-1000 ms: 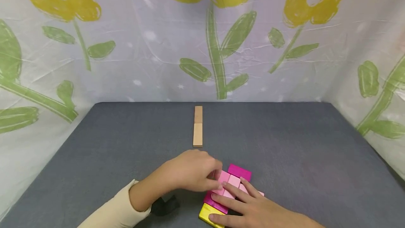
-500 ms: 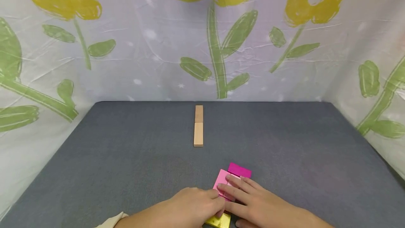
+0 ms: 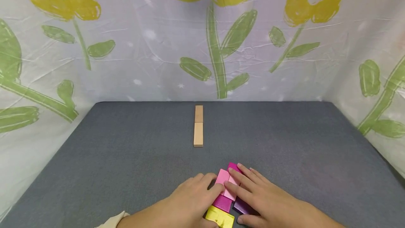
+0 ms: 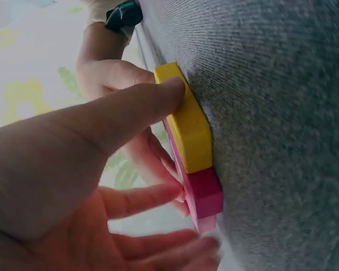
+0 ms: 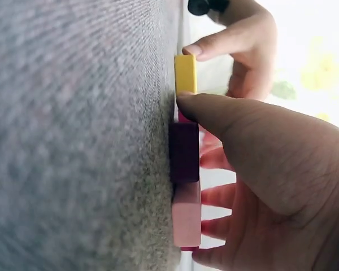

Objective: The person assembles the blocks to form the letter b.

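Observation:
Several coloured blocks lie flat and close together at the table's near side. My left hand (image 3: 193, 200) is at their left, its thumb on the end of the yellow block (image 3: 221, 216) and a finger beside the pink block (image 3: 223, 176). Between these lies a magenta block (image 3: 222, 203). My right hand (image 3: 275, 200) spreads over the right side, fingertips on the light pink block (image 3: 230, 193) and near the far magenta block (image 3: 233, 165). Its thumb touches the yellow block in the right wrist view. The dark purple block (image 5: 184, 152) sits partly under that hand.
Two plain wooden blocks (image 3: 198, 133) lie end to end farther back on the dark grey table (image 3: 126, 150). A flower-printed cloth (image 3: 142, 45) hangs behind the table and along both sides.
My left hand moved from the pink block down to the yellow one, then spread along the left side. The yellow block shifted right and turned. My right hand slid slightly, exposing the purple block.

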Demonstrator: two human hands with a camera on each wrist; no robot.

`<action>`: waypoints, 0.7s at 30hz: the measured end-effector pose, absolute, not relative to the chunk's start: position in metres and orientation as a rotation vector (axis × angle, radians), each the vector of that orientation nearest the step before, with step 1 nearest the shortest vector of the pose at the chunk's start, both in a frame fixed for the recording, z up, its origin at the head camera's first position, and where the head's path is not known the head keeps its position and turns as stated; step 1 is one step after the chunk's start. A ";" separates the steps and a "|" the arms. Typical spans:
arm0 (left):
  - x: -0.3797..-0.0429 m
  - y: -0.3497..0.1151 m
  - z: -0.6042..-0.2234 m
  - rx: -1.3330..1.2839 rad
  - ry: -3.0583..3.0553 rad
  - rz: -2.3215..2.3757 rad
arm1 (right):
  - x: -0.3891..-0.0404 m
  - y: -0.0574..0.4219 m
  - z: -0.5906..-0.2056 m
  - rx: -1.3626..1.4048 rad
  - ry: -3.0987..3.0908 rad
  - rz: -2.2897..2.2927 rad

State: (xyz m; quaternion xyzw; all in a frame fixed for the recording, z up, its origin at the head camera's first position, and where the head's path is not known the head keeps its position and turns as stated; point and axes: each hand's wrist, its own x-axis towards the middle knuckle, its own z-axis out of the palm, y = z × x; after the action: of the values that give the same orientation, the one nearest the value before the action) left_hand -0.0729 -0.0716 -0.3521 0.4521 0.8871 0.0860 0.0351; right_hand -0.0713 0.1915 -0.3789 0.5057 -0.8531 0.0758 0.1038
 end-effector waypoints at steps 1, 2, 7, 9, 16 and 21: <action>-0.073 -0.072 -0.352 1.373 2.703 0.299 | -0.072 0.192 -0.379 1.501 -2.508 0.240; -0.073 -0.071 -0.353 1.372 2.683 0.327 | -0.073 0.192 -0.379 1.509 -2.506 0.263; -0.074 -0.069 -0.357 1.385 2.567 0.433 | -0.079 0.194 -0.377 1.592 -2.489 0.415; -0.074 -0.067 -0.358 1.385 2.530 0.448 | -0.080 0.195 -0.375 1.631 -2.478 0.459; -0.071 -0.061 -0.364 1.510 2.608 0.391 | -0.073 0.193 -0.372 1.662 -2.590 0.527; -0.069 -0.059 -0.366 1.545 2.656 0.356 | -0.071 0.186 -0.378 1.633 -2.493 0.397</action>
State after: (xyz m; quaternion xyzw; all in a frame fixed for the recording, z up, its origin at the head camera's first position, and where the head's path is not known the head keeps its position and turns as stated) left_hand -0.0692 -0.0587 -0.3659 0.4994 0.8584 0.1152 0.0241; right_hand -0.0709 0.1865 -0.3778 0.5418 -0.8273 0.1319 0.0676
